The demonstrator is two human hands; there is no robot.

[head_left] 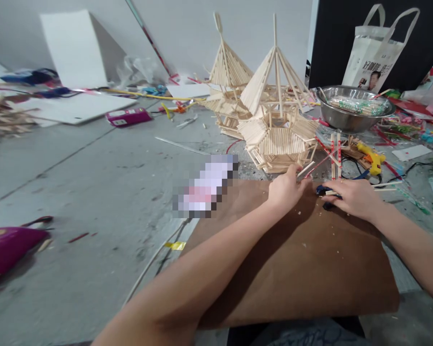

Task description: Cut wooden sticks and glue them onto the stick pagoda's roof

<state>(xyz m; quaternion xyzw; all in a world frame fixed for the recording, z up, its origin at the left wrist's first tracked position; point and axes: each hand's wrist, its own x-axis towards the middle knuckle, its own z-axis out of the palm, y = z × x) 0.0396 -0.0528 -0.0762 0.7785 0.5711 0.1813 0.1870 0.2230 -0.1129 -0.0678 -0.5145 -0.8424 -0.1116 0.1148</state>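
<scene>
My left hand (pixel 286 190) is closed around a short pale wooden stick (pixel 306 170) that points up and to the right, above the far edge of the brown board (pixel 296 269). To its right, my right hand (pixel 357 196) is closed with thin wooden sticks (pixel 388 185) passing through its grip. A dark blue tool (pixel 323 191) lies at its fingertips, partly covered; whether the hand grips it too, I cannot tell. Just beyond my left hand stands a tiered stick model (pixel 279 139) with a pointed, partly filled roof. A second stick model (pixel 231 72) rises behind it.
A yellow glue gun (pixel 373 158) and red-marked chopsticks (pixel 335 154) lie beyond my right hand. Behind them are a metal bowl (pixel 353 122) of wrapped sticks and a tote bag (pixel 370 57). A blurred-out phone (pixel 209 185) with a cable and purple packs (pixel 128 117) are leftward.
</scene>
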